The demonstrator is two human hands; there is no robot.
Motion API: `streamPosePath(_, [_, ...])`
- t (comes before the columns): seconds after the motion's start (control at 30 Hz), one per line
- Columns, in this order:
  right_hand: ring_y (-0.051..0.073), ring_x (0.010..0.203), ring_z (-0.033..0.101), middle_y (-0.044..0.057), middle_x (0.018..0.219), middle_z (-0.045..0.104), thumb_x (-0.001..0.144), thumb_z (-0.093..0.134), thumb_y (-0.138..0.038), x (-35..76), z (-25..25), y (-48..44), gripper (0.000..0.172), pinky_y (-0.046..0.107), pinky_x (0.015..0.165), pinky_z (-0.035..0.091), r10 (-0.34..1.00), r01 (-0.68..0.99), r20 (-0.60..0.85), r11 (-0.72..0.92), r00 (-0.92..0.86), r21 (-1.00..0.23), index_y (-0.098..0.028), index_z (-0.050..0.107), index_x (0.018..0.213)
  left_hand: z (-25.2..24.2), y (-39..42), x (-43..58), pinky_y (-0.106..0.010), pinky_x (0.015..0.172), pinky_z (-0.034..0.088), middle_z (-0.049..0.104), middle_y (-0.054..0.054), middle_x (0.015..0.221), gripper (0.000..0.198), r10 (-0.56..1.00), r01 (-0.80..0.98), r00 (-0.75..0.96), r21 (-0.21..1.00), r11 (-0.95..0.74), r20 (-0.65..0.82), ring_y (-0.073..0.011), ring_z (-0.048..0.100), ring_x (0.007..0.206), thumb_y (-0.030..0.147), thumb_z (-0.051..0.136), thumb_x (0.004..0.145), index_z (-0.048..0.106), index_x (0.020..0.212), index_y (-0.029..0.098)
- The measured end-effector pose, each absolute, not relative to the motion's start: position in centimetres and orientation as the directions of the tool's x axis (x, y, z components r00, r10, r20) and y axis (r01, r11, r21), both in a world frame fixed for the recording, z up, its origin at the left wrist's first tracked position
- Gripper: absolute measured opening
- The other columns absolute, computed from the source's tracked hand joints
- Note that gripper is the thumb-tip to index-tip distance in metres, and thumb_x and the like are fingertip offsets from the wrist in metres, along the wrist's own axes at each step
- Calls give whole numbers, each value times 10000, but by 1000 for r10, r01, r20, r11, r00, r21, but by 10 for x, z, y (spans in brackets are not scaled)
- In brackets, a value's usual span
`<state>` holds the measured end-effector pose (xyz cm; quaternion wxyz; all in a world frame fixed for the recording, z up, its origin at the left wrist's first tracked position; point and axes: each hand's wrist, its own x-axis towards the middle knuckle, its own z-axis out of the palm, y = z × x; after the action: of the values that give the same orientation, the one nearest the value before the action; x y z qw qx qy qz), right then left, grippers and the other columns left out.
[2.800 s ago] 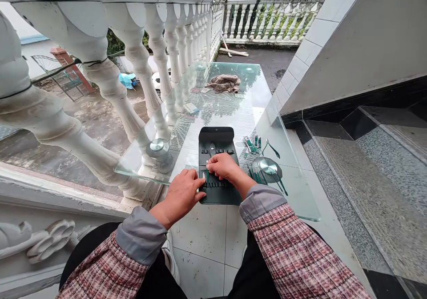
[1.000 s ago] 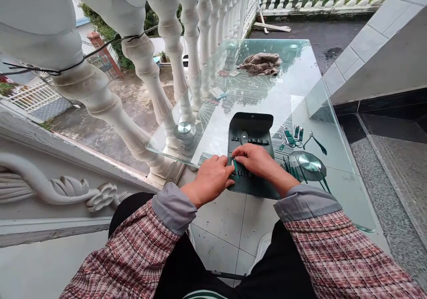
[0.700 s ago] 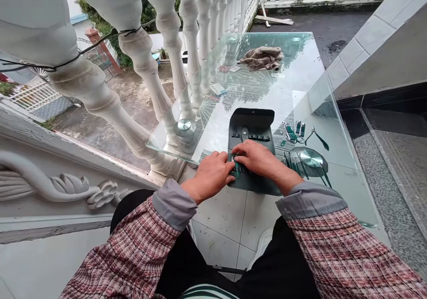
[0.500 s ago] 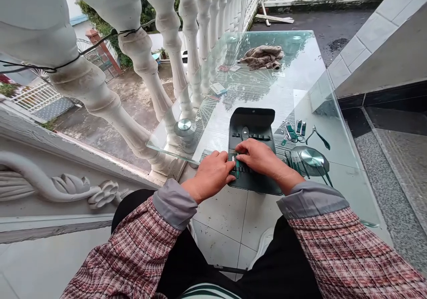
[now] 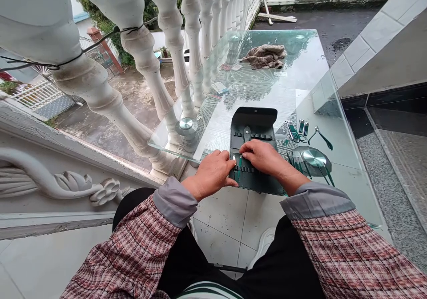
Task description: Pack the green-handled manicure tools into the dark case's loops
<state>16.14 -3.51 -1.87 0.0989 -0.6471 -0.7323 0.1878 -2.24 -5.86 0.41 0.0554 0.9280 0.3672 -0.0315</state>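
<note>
Black manicure case (image 5: 253, 121) | open at 6 o'clock on glass bench (image 5: 300, 90) | left hand (image 5: 210, 173) and right hand (image 5: 262, 156) together over it, fingers at green-handled tool (image 5: 239, 170) in its loops | nippers (image 5: 319, 137) and round metal disc (image 5: 312, 158) at 3 o'clock

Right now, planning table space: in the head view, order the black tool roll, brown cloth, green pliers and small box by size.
Largest: black tool roll, then brown cloth, which lies farther off, so unsure. Green pliers and small box look alike: unranked.
</note>
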Motion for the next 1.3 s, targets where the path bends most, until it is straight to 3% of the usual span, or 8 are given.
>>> streamPosePath(0.33, [150,822,578,26,909,637,768,569,-141,163,-19,-39,192,246,749,405,980,858,-93,103,-173,-504,-229,720,847,1,-59,-23,-327,788,429,521,-61,1007,621,677,681,732,112,-723,-80,-219,485,920,517,748,679,525,1153,183])
streamPosePath(0.8, [159,854,574,36,919,636,778,530,-135,164,-20,-42,224,271,791,425,983,826,-65,108,-172,-552,-218,709,885,-3,-56,-26,-333,822,440,517,-58,1062,645,688,692,721,150,-706,-83,-211,495,942,483,773,665,491,1172,200])
streamPosePath(0.93, [167,830,575,46,944,641,775,518,-170,173,-7,-49,223,297,769,461,999,728,21,47,-44,-684,-206,688,916,1,-57,-28,-321,815,451,525,-62,1081,643,692,694,717,171,-699,-81,-217,496,976,452,779,671,488,1186,202])
streamPosePath(1.13, [141,646,552,46,848,643,741,557,-303,238,16,-72,311,284,580,474,915,589,139,-122,378,-799,-186,657,1010,6,-61,-29,-359,862,450,546,-83,1108,672,666,656,746,190,-731,-15,-251,495,1059,366,807,659,467,1219,216])
streamPosePath(1.23, [149,651,568,52,823,656,736,549,-309,280,19,-88,317,280,572,465,817,608,189,-229,545,-761,-171,655,1001,5,-62,-26,-390,886,449,545,-99,1154,690,662,646,748,173,-743,47,-270,494,1086,332,828,633,471,1213,220])
streamPosePath(1.3, [164,686,586,57,809,675,737,558,-296,301,16,-99,246,294,626,457,800,691,193,-337,568,-639,-178,674,920,5,-62,-24,-387,875,459,547,-104,1162,682,647,631,759,163,-758,70,-270,499,1075,331,832,626,482,1199,211])
